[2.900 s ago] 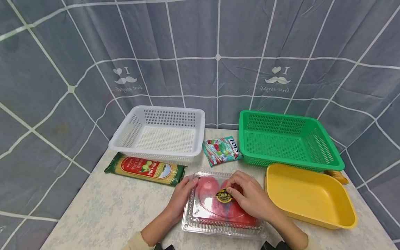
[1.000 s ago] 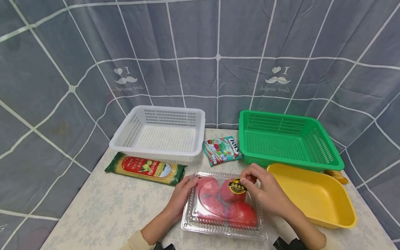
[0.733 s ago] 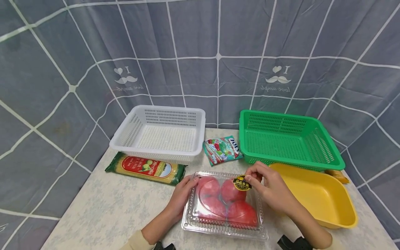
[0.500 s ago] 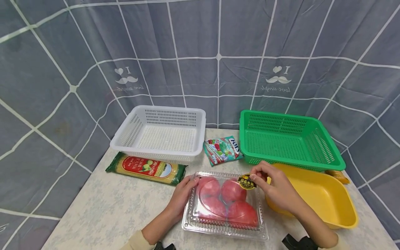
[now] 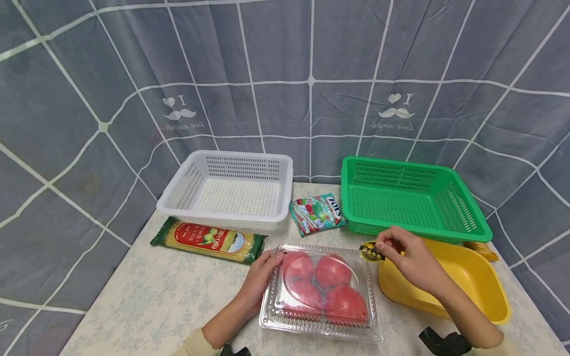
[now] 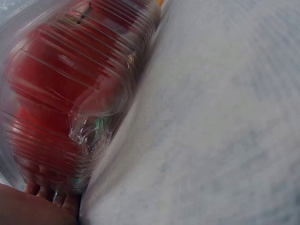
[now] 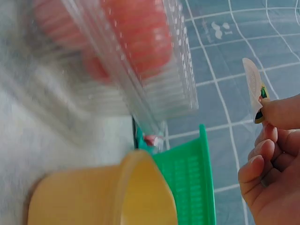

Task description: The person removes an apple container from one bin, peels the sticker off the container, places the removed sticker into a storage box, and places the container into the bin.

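A clear plastic clamshell box point(image 5: 318, 329) with several round red fruits point(image 5: 333, 270), tomato-like, lies lid down at the front middle of the table. My left hand point(image 5: 257, 281) grips its left side, thumb on the lid's edge and fingers along the side wall, as the left wrist view shows. Between thumb and forefinger my right hand point(image 5: 411, 259) pinches a black and gold round sticker point(image 5: 371, 251). The sticker is off the lid, over the box's back right corner; its pale underside shows in the right wrist view, slightly curled.
Behind stand a white basket point(image 5: 166, 200) and a green basket point(image 5: 483, 225), with a candy bag point(image 5: 316, 214) between them. A pasta pack point(image 5: 207, 241) lies left. Under my right forearm is a yellow tub point(image 5: 500, 311); a small yellow packet point(image 5: 481, 250) shows behind it.
My right hand has peeled the sticker from the middle of the lid and carried it right, past the box's right edge. The left hand and the box have stayed put.
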Motion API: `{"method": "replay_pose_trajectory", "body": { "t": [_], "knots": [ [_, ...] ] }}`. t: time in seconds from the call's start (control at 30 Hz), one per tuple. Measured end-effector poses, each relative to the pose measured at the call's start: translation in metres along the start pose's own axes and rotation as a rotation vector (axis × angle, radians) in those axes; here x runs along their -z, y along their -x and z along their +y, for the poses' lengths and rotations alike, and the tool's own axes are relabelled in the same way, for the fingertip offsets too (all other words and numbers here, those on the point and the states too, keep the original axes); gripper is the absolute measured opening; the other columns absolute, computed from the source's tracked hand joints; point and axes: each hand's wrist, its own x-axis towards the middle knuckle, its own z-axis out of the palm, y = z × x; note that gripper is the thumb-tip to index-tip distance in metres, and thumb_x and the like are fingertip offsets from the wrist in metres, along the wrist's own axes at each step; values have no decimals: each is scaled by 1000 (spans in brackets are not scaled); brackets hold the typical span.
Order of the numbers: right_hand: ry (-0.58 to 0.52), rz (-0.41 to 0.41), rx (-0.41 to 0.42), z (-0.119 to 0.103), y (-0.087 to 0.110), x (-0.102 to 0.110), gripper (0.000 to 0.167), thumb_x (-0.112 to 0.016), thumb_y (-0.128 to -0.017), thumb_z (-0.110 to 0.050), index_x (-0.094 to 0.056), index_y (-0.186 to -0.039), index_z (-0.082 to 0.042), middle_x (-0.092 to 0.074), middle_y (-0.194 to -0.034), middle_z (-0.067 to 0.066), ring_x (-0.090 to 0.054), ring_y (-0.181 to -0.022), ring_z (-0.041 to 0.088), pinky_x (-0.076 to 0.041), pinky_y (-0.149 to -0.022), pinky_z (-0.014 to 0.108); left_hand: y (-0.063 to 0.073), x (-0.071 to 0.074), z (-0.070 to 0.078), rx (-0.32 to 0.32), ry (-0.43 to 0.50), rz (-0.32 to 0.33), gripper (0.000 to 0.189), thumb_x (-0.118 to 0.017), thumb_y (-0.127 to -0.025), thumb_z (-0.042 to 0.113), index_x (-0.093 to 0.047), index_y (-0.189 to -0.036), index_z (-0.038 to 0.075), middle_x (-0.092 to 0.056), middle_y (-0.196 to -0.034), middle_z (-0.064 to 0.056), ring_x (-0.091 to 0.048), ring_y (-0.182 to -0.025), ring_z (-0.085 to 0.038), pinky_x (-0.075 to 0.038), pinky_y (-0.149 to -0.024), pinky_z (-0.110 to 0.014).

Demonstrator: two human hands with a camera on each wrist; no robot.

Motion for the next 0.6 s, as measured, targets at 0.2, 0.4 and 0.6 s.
{"method": "replay_pose_trajectory", "body": {
  "t": [0.2,0.4,0.6],
  "knots": [
    [42,-19,-31,11,0,9,4,-61,-96,-18,-61,-92,-18,-50,-76,-2,-46,-62,13,-38,-54,27,0,0,0,0,1,-2,49,-62,-92,39,-55,-125,3,-60,-111,-12,-57,-96,-18,-49,-80,-31],
    [48,-31,-43,23,1,16,4,-61,-96,-18,-62,-93,-15,-51,-75,-1,-45,-61,13,-37,-53,27,0,0,-1,-1,22,-10,49,-62,-93,37,-54,-126,2,-60,-111,-12,-58,-95,-19,-49,-81,-32],
    [45,-62,-64,31,1,24,7,-59,-97,-17,-61,-96,-11,-53,-75,3,-45,-61,13,-36,-52,27,-1,0,0,-1,16,2,49,-62,-92,39,-55,-124,2,-61,-110,-11,-58,-95,-18,-49,-81,-32]
  ]
}}
